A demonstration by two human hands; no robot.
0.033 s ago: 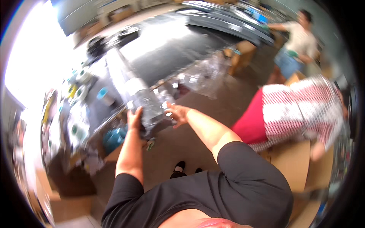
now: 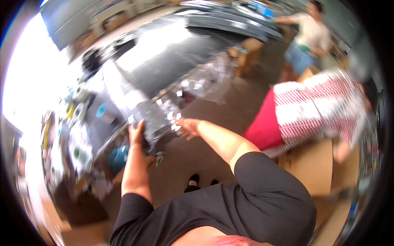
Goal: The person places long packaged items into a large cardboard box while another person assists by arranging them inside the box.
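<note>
A grey package in shiny clear plastic (image 2: 148,117) hangs between my hands, beside the table edge. My left hand (image 2: 136,133) is closed on its left side, the thumb along the plastic. At its right side, my right hand (image 2: 189,126) has thumb and curled fingers at the crinkled clear film, blurred by motion, and appears to pinch it. Behind the package, a long pale translucent roll or sleeve (image 2: 117,84) lies on the table; I cannot tell whether the two are joined.
A dark glossy table (image 2: 168,61) spreads ahead, with crumpled clear plastic (image 2: 209,80) along its near edge. Thread cones (image 2: 106,112) crowd the left. Cardboard boxes (image 2: 310,166) stand at right. One person (image 2: 316,98) bends close by; another (image 2: 305,37) works farther back.
The whole scene has shifted slightly left and up in view, with the package and my hands moving a little left. My left hand keeps its hold.
</note>
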